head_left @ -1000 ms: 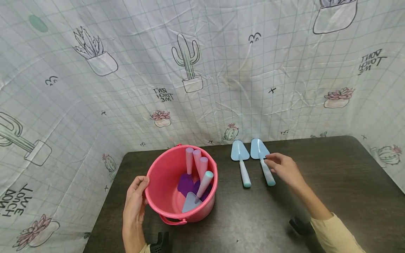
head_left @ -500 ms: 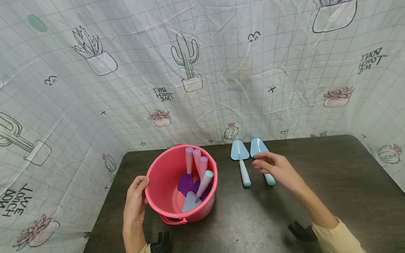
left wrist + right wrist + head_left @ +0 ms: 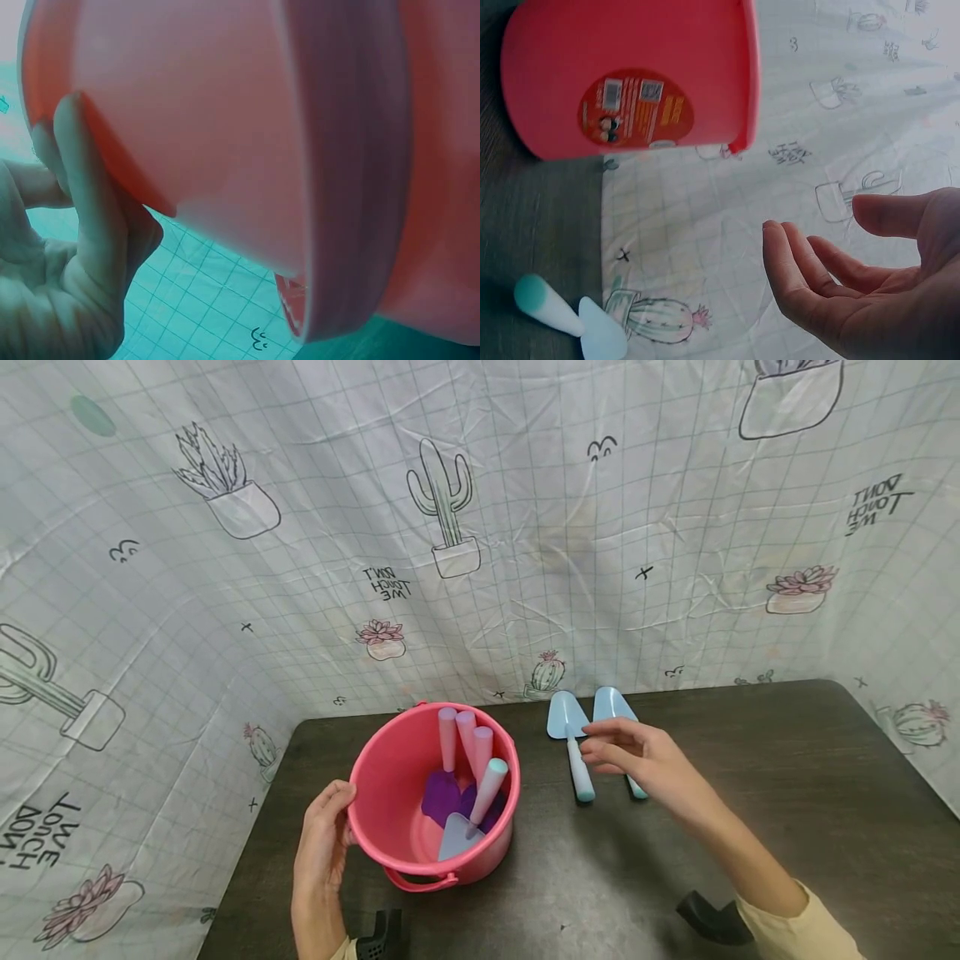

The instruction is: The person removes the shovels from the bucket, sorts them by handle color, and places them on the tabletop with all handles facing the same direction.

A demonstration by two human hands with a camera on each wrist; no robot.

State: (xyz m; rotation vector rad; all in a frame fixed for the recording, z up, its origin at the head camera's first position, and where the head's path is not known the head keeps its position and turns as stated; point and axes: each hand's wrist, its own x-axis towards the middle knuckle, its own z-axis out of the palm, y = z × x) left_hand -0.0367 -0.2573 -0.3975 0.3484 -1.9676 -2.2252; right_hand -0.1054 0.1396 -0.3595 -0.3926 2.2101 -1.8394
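Note:
A pink bucket (image 3: 390, 789) stands left of centre on the table, tilted toward me in the head view. My left hand (image 3: 321, 839) holds its left rim, thumb over the edge and fingers against the outer wall. Inside lean several toy shovels with pink handles (image 3: 447, 739) and purple blades (image 3: 441, 797), plus a trowel (image 3: 487, 793) with a white, teal-tipped handle. To the right lie two similar trowels, the left trowel (image 3: 566, 717) and the right trowel (image 3: 611, 703). My right hand (image 3: 633, 752) hovers over them, fingers relaxed around nothing, partly covering the right one's handle.
The dark table (image 3: 780, 793) backs onto a white sheet (image 3: 517, 510) printed with cacti and a grid. A pink carrying handle (image 3: 423, 883) hangs at the bucket's front. Black wrist devices sit on both wrists, the right wrist device (image 3: 712, 920) showing below the forearm.
My right hand has moved left from the right trowel's handle to beside the left trowel's. The bucket has shifted very slightly right, and my left hand stays on its rim.

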